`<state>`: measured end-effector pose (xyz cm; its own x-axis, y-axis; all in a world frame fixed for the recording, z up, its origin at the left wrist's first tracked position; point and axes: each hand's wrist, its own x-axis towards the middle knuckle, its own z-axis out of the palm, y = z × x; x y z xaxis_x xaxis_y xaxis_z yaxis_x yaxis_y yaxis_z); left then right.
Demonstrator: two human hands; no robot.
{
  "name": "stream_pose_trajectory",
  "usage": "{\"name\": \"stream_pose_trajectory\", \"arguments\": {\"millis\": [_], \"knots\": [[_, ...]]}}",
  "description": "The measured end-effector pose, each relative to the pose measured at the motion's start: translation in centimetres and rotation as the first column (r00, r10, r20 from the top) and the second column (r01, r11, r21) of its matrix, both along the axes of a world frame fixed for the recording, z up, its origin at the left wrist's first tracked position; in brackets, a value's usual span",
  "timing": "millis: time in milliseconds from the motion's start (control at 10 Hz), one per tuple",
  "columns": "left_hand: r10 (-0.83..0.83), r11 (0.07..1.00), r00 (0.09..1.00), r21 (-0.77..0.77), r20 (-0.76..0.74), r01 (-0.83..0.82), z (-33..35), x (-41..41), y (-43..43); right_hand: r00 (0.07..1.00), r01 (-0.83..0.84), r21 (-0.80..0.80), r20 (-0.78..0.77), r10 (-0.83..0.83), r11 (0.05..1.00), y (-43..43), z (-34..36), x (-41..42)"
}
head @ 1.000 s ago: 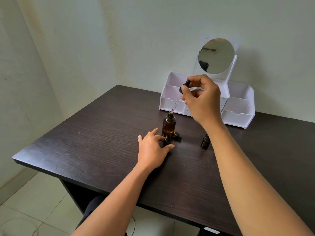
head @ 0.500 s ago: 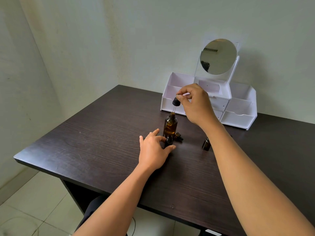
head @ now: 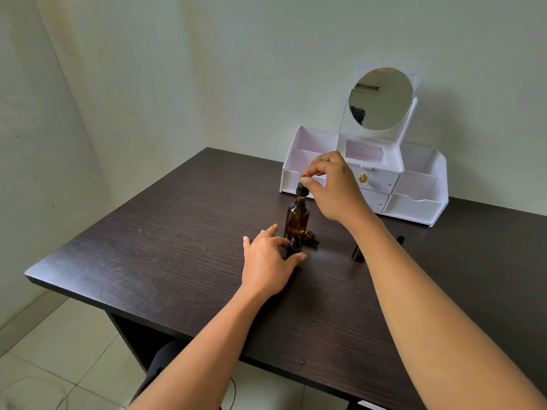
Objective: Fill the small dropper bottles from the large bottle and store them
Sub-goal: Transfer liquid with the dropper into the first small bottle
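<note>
A large amber bottle [head: 297, 218] stands upright on the dark table [head: 183, 241]. My right hand [head: 334, 187] pinches the black dropper cap [head: 302, 189] just above the bottle's neck, its glass tube down inside the bottle. My left hand [head: 268, 261] rests on the table with thumb and forefinger around a small dark dropper bottle [head: 294, 245] in front of the large one. A small black cap [head: 312, 238] lies just right of it. Another small dark bottle [head: 359, 253] stands further right, partly behind my right forearm.
A white organizer [head: 414, 208] with open compartments, two small drawers and a round mirror [head: 380, 99] stands at the table's back against the wall. The table's left edge drops to a tiled floor [head: 59, 350]. Walls close the left and back sides.
My right hand has come down with the dropper, sliding its tube into the large bottle until the cap is just above the neck. My left hand stays on the small bottle.
</note>
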<state>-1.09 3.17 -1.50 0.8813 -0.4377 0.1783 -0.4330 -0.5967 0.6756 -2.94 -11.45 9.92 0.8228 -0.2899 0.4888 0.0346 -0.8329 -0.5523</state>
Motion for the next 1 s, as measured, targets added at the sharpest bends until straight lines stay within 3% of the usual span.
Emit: {"name": "stream_pose_trajectory", "arguments": {"millis": [1000], "knots": [[0.008, 1.000, 1.000, 0.007, 0.007, -0.008, 0.1, -0.2, 0.0, 0.999, 0.034, 0.074, -0.037, -0.032, 0.997, -0.2, -1.4, -0.3]]}}
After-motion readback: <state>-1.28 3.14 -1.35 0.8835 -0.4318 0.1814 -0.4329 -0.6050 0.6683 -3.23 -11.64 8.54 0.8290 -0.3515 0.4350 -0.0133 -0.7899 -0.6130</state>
